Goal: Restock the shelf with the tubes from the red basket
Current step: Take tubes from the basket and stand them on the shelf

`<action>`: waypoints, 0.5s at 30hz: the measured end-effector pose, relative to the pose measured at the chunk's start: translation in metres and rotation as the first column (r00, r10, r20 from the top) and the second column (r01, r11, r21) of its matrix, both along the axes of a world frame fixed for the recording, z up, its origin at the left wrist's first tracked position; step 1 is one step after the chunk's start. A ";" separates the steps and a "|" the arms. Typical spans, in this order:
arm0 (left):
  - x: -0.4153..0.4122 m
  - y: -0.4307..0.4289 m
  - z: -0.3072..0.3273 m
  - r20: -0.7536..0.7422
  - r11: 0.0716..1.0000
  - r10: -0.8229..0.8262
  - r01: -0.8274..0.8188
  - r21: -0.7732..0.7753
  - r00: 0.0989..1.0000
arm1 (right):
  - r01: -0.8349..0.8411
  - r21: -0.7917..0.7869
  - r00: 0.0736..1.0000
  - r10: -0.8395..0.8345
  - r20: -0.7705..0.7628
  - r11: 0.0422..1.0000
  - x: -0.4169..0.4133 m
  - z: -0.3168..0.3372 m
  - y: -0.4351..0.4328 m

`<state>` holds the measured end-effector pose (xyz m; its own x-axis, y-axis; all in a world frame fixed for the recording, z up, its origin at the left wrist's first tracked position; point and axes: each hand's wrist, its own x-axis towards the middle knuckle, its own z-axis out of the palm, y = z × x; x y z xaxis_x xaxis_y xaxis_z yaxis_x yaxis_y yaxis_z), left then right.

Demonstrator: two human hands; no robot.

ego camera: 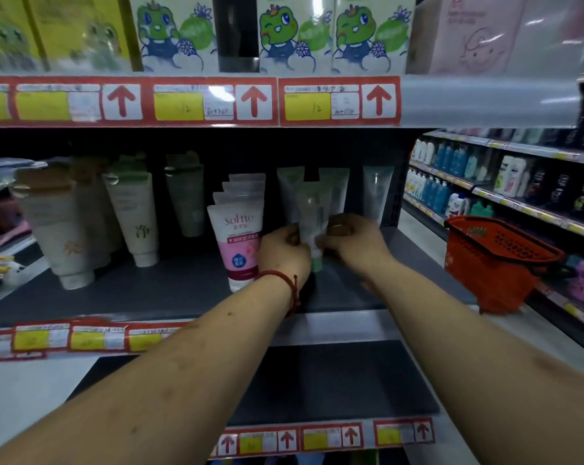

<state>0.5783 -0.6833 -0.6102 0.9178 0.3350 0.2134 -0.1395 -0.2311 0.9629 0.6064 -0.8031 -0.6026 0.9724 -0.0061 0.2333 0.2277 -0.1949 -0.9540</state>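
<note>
Both my hands reach into the middle shelf. My left hand and my right hand grip a pale green tube from either side, cap down, upright just above the shelf board. Its cap shows green between my hands. Behind it stand similar pale green tubes in a row. To its left is a row of white and pink Softto tubes. The red basket hangs at the right, beyond the shelf end; its contents are hidden.
Larger white and green tubes stand at the shelf's left. Boxes with a green cartoon figure fill the shelf above. Red and yellow price tags line the shelf edges. Bottles fill the aisle shelves at the right. The shelf below is dark.
</note>
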 end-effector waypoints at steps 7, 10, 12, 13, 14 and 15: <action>0.012 -0.005 -0.020 -0.079 0.996 0.088 -0.090 -0.014 0.993 | 0.036 -0.159 0.999 -0.033 0.022 0.987 0.012 -0.012 0.004; 0.010 -0.007 -0.017 -0.075 0.988 0.115 -0.122 -0.094 0.991 | 0.086 -0.169 0.996 -0.080 0.044 0.982 0.014 -0.018 0.004; 0.012 -0.008 -0.011 -0.090 0.980 0.095 -0.109 -0.167 0.991 | 0.109 -0.149 0.994 -0.106 0.032 0.983 0.018 -0.017 0.007; 0.013 -0.008 -0.006 -0.152 0.984 0.096 -0.117 -0.137 0.984 | 0.115 -0.143 0.993 -0.113 0.022 0.983 0.021 -0.016 0.009; 0.014 -0.008 -0.003 -0.197 0.988 0.123 -0.139 -0.069 0.973 | 0.115 -0.157 0.993 -0.114 0.018 0.981 0.026 -0.016 0.012; 0.020 -0.008 -0.002 -0.205 0.979 0.163 -0.184 -0.089 0.965 | 0.105 -0.189 0.994 -0.104 0.017 0.976 0.028 -0.014 0.015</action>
<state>0.5982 -0.6913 -0.6122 0.8636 0.5040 -0.0097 0.0867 -0.1296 0.9878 0.6339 -0.7879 -0.6170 0.9670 -0.0626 0.2470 0.2032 -0.3954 -0.8958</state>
